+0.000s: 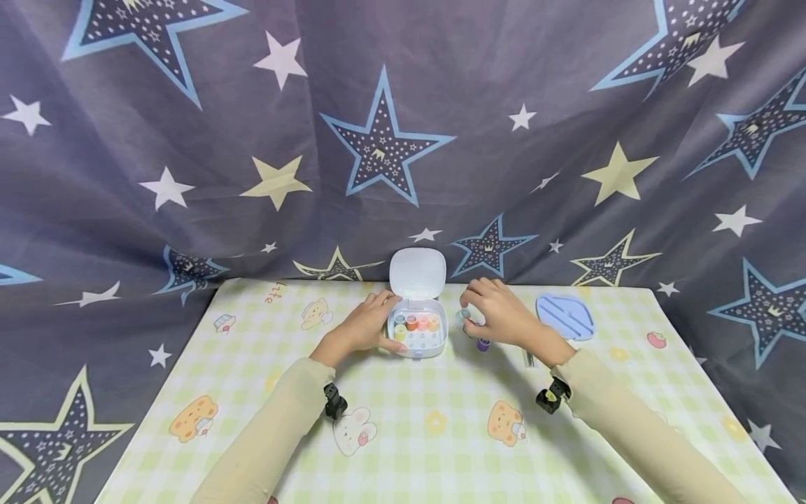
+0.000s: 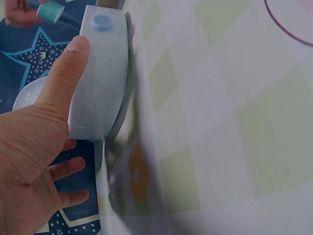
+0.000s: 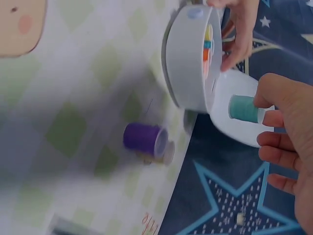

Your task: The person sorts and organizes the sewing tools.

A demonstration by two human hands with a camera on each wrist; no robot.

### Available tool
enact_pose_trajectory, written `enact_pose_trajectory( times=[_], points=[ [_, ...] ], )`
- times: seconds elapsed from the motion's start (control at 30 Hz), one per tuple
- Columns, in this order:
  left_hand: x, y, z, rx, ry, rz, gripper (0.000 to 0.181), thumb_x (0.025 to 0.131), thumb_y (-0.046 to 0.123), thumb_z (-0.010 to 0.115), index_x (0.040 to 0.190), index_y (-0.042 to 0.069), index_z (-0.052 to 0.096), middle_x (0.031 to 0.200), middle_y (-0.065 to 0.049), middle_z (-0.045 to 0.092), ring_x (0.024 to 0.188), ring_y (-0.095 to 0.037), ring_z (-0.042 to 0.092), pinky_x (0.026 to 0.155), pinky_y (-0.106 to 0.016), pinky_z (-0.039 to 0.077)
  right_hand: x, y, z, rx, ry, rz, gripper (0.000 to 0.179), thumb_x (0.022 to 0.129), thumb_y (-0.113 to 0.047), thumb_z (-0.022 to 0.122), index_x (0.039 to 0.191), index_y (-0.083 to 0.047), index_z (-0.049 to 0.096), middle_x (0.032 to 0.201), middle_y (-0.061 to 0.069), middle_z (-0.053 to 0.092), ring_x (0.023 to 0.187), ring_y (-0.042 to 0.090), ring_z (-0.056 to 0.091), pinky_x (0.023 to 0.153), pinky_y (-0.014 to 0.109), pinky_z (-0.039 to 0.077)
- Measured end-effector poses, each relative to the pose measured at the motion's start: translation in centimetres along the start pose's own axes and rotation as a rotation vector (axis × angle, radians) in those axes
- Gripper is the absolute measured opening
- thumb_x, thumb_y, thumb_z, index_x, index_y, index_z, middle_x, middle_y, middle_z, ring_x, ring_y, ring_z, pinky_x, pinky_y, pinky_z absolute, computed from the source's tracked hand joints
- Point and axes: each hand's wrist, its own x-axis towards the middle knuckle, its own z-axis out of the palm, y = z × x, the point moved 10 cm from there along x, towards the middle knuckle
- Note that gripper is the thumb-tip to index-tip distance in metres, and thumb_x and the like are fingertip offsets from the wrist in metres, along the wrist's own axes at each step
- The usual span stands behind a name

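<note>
A white plastic box (image 1: 434, 348) stands open in the head view, its lid (image 1: 418, 271) tipped back. Spools of thread in several colours sit inside, among them a yellow spool (image 1: 400, 333) and a red spool (image 1: 412, 323); small pegs show in the front rows. My left hand (image 1: 362, 325) grips the box's left side, thumb along its front wall. To the right of the box, my right hand (image 1: 500, 315) pinches a teal thread spool (image 3: 243, 108) above the table. Below that hand a purple spool (image 3: 141, 139) is on the cloth, with a pale spool (image 3: 168, 152) partly hidden behind it.
A blue plastic tray (image 1: 564, 316) with slots lies right of my right hand. A small greyish item (image 1: 529, 359), too small to identify, lies near the right forearm. The checked tablecloth (image 1: 434, 455) meets a star-patterned curtain (image 1: 378, 224) at the back.
</note>
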Motion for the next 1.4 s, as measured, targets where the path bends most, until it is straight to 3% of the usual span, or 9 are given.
enact_pose_trajectory(
  times=[0.3, 0.57, 1.4],
  points=[
    [-0.1, 0.1, -0.1, -0.003, 0.003, 0.003, 0.108, 0.071, 0.054, 0.089, 0.153, 0.002, 0.041, 0.145, -0.014, 0.047, 0.13, -0.033, 0.046, 0.114, -0.049, 0.042, 2.5, -2.9, 1.8, 0.0, -0.079, -0.052, 0.021, 0.084, -0.022, 0.077, 0.1, -0.01, 0.069, 0.101, 0.004, 0.063, 0.093, 0.023, 0.057, 0.08, 0.039, 0.048],
    [-0.1, 0.1, -0.2, 0.013, 0.009, 0.008, 0.107, 0.071, 0.056, 0.088, 0.152, 0.004, 0.041, 0.145, -0.013, 0.047, 0.128, -0.032, 0.047, 0.111, -0.048, 0.046, 4.0, -5.0, 3.3, -0.025, -0.1, -0.129, 0.027, 0.084, -0.027, 0.083, 0.101, -0.012, 0.069, 0.097, 0.003, 0.061, 0.089, 0.021, 0.057, 0.083, 0.038, 0.051],
    [-0.2, 0.3, -0.3, -0.004, 0.013, 0.025, 0.106, 0.072, 0.055, 0.088, 0.152, 0.002, 0.042, 0.143, -0.013, 0.049, 0.128, -0.034, 0.048, 0.11, -0.049, 0.046, 5.0, -6.8, 6.6, -0.175, -0.25, -0.263, 0.023, 0.088, -0.029, 0.08, 0.106, -0.018, 0.071, 0.097, -0.001, 0.064, 0.091, 0.018, 0.058, 0.078, 0.034, 0.047]
  ],
)
